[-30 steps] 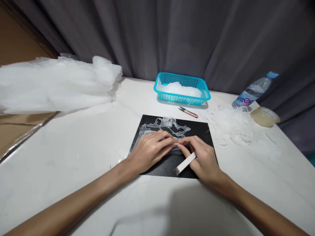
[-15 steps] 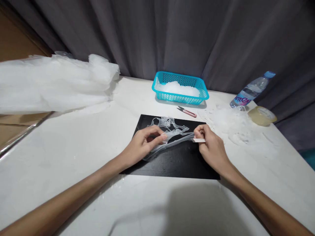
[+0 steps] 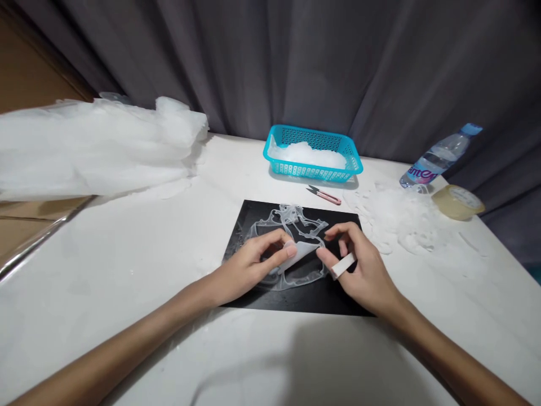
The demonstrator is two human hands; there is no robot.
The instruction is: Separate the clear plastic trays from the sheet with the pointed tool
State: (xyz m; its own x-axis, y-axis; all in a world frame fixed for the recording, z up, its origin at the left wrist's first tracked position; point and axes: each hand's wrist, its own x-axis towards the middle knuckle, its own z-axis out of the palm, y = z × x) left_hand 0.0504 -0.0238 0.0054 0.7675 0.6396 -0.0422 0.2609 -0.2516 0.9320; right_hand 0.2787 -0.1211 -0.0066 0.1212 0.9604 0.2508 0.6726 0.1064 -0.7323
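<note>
My left hand [image 3: 264,256] pinches a piece of translucent white plastic film [image 3: 299,254] between thumb and fingertips, above a black board [image 3: 262,301]. Around and under it lies a clear, thin plastic web with cut-out openings [image 3: 302,280], spread over the board. My right hand [image 3: 355,262] is open at the right of the film, thumb and fingers apart. Its thumb tip is close to the film's right corner; I cannot tell if they touch. A white band [image 3: 344,265] sits across the right thumb.
Behind the board lie pink-handled thread snips [image 3: 324,195] and a turquoise basket [image 3: 315,171] holding white film pieces. Clear scraps [image 3: 406,217], a water bottle [image 3: 439,158] and a tape roll [image 3: 457,203] are at the right. A large stack of white film [image 3: 97,149] stands at the left.
My right hand has let go of the stretched plastic web and opened its fingers. The web has dropped back and spread over the board, while my left hand keeps its pinch.
</note>
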